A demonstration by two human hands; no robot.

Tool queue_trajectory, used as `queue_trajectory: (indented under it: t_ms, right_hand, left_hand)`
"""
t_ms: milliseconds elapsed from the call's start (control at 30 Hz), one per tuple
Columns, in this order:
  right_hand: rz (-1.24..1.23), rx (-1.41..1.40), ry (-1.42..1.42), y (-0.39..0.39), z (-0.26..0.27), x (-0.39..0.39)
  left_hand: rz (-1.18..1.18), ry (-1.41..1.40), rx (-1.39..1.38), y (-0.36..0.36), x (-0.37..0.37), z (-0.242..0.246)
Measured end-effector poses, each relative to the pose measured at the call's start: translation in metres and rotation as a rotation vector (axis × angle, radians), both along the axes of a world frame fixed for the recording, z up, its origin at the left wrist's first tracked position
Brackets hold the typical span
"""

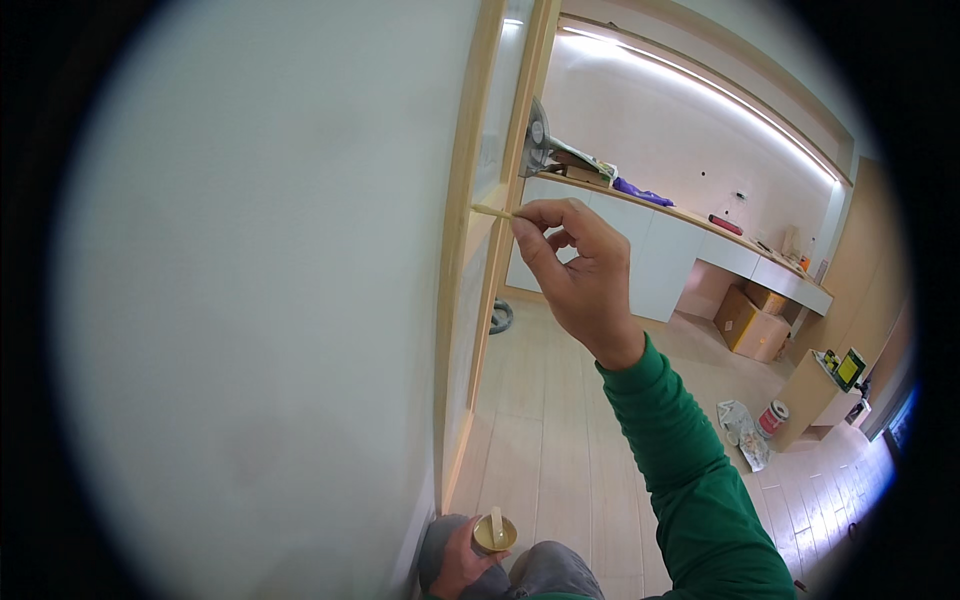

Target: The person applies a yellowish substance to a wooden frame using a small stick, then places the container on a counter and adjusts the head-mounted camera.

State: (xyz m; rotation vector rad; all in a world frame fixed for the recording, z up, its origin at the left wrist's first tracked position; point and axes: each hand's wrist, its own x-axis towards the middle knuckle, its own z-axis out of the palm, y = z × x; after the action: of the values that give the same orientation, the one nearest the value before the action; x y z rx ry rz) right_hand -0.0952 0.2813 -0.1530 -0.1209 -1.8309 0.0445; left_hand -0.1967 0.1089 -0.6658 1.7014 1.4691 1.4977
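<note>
Between thumb and fingertips, my right hand (pixel 581 274) pinches a thin pale stick (pixel 491 211). The stick's far tip meets, or comes very close to, the light wooden frame (pixel 459 187) at the edge of the white wall. Low in the view, my left hand (pixel 457 562) holds a small round cup (pixel 476 541) near my knee. Inside the cup is a yellowish substance, and a flat pale stick (pixel 496 523) stands tilted in it. A crosspiece (pixel 480 225) of the frame runs between glazed panels just beside the pinched stick.
The white wall (pixel 262 300) fills the left side. Across the tiled floor (pixel 555 450) runs a long counter (pixel 637 232) with a fan (pixel 535 135) at its left end. Cardboard boxes (pixel 754 322) sit beneath it. A paint can (pixel 772 418) and crumpled paper (pixel 742 435) lie at right.
</note>
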Motion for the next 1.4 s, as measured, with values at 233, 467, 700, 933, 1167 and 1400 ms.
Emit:
queue_trajectory:
  t_ms: [233, 467, 700, 933, 1167, 1400]
  right_hand:
    - [-0.013, -0.034, 0.011, 0.003, 0.000, -0.006]
    - [-0.022, -0.122, -0.025, 0.002, -0.011, -0.003]
    - [0.035, -0.120, 0.048, 0.004, 0.002, -0.011]
    - [-0.033, -0.087, -0.004, 0.002, -0.007, -0.004]
    - [-0.030, 0.021, 0.058, 0.005, 0.011, -0.012]
    - [-0.101, 0.063, 0.064, 0.002, 0.007, -0.011]
  left_hand:
    - [0.011, 0.008, -0.002, -0.002, 0.001, 0.002]
    - [0.015, 0.035, 0.034, -0.002, 0.001, 0.004]
    - [0.009, 0.039, 0.033, -0.002, 0.001, 0.005]
    - [0.026, 0.034, 0.015, -0.004, 0.002, 0.008]
    - [0.021, 0.026, -0.003, -0.003, 0.002, 0.008]
    - [0.014, 0.040, 0.033, -0.004, 0.002, 0.010]
